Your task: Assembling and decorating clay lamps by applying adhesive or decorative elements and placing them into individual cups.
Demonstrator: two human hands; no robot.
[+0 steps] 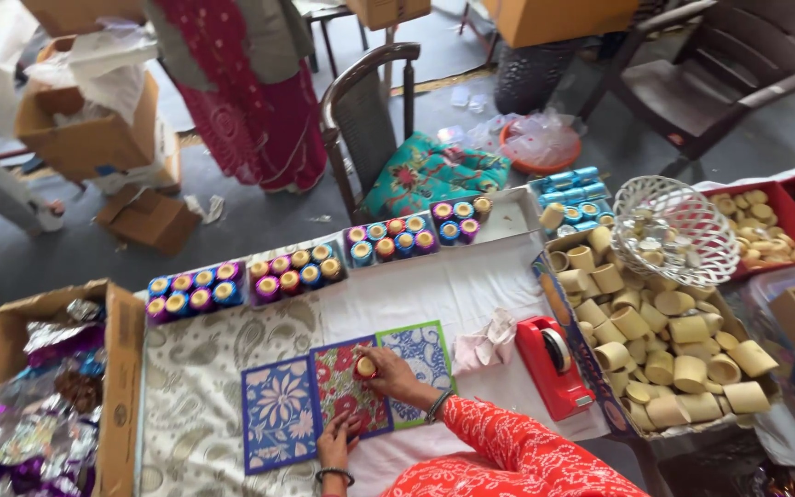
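Head view: right hand (388, 373) gripping small round container (365, 366); left hand (336, 442) flat, released, on red patterned card (347, 387).

Lower centre: blue floral card (279, 412) | red-and-green floral card (348, 389) | blue-patterned, green-edged card (420, 361) | grey paisley on white tablecloth (195, 396) | lower right: red sleeve (517, 456), white print | right of the cards: red tape dispenser (554, 366) | right: tan cups (683, 359) | top: white wire basket (675, 230)

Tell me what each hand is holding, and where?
The right hand grips a small round container by its sides. The left hand only presses the red patterned card.
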